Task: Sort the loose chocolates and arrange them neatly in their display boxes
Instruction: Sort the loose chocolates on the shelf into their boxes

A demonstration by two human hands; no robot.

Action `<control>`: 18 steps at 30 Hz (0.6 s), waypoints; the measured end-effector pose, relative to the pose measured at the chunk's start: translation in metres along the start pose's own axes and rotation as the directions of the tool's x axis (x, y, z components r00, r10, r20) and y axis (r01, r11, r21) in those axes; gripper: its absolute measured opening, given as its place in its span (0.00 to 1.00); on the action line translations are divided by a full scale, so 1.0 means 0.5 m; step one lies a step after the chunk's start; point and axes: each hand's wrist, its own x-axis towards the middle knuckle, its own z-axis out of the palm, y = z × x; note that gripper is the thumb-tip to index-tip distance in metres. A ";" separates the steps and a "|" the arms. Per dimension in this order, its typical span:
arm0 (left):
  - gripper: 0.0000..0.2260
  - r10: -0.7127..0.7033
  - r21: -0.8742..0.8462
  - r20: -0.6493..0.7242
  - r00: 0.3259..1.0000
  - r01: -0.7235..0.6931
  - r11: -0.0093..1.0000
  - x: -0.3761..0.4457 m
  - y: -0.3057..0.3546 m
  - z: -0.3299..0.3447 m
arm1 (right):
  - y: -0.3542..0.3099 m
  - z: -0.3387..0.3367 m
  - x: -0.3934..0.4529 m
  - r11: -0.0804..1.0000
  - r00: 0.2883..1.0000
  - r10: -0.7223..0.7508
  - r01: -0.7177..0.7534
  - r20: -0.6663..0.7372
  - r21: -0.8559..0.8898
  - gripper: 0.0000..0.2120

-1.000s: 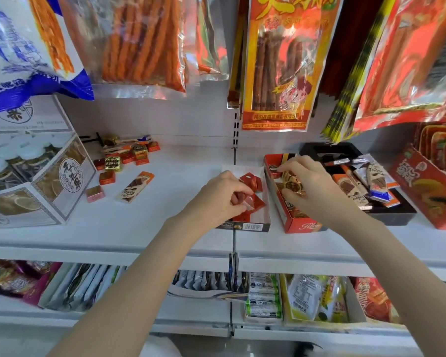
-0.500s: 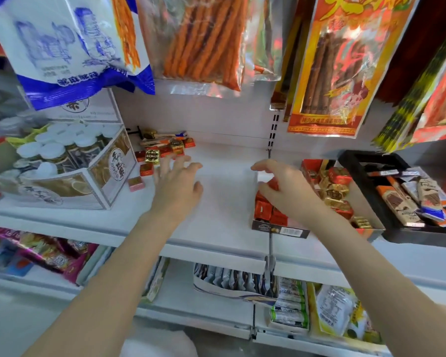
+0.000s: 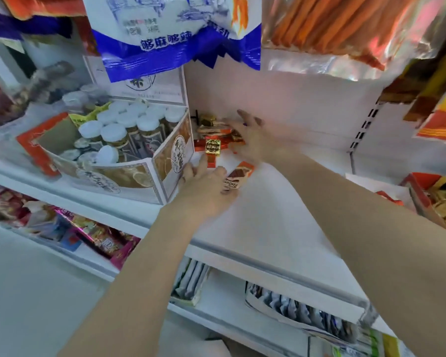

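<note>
A white shelf (image 3: 281,215) is seen carrying the goods. A heap of loose wrapped chocolates (image 3: 213,146) lies on it between the left hand (image 3: 204,186) and the right hand (image 3: 255,140). A wrapped chocolate bar (image 3: 236,177) lies just beside the left hand, and a printed box of white-capped jars (image 3: 124,150) stands to that hand's left.

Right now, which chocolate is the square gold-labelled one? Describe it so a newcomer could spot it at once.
Find the white display box of white-capped jars on the shelf. Just right of its corner lies a pile of loose chocolates. The gold-labelled square sits at the pile's front, atop red wrappers; its neighbours are plain red or long bars.
</note>
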 end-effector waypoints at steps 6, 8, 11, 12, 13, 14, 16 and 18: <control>0.21 0.166 -0.038 -0.061 0.984 -0.168 0.985 0.001 -0.017 -0.011 | 0.022 0.008 0.000 0.998 1.000 -0.018 0.019 0.011 -0.056 0.28; 0.19 0.224 -0.099 -0.033 0.974 -0.226 0.969 -0.005 -0.012 -0.015 | 0.031 0.000 -0.021 0.998 1.000 -0.025 0.024 -0.005 -0.057 0.27; 0.17 0.288 -0.217 0.018 0.957 -0.278 0.936 -0.017 -0.002 -0.017 | 0.044 -0.018 -0.064 0.999 1.000 -0.016 0.017 0.021 -0.046 0.27; 0.17 0.310 -0.247 0.031 0.950 -0.293 0.924 -0.022 0.002 -0.018 | 0.049 -0.023 -0.079 0.999 0.999 -0.030 0.031 0.029 -0.030 0.28; 0.17 0.331 -0.267 0.045 0.943 -0.308 0.913 -0.026 0.006 -0.019 | 0.055 -0.029 -0.094 0.999 0.998 -0.044 0.044 0.034 0.003 0.29; 0.17 0.352 -0.275 0.056 0.934 -0.324 0.905 -0.028 0.009 -0.020 | 0.060 -0.034 -0.110 0.998 0.998 -0.050 0.048 0.040 0.037 0.30; 0.15 0.378 -0.267 0.072 0.923 -0.348 0.899 -0.030 0.013 -0.021 | 0.068 -0.047 -0.142 0.995 0.996 -0.078 0.074 0.050 0.070 0.30; 0.14 0.365 -0.257 0.051 0.930 -0.341 0.904 -0.027 0.013 -0.019 | 0.072 -0.064 -0.174 0.992 0.991 -0.103 0.095 0.086 0.088 0.30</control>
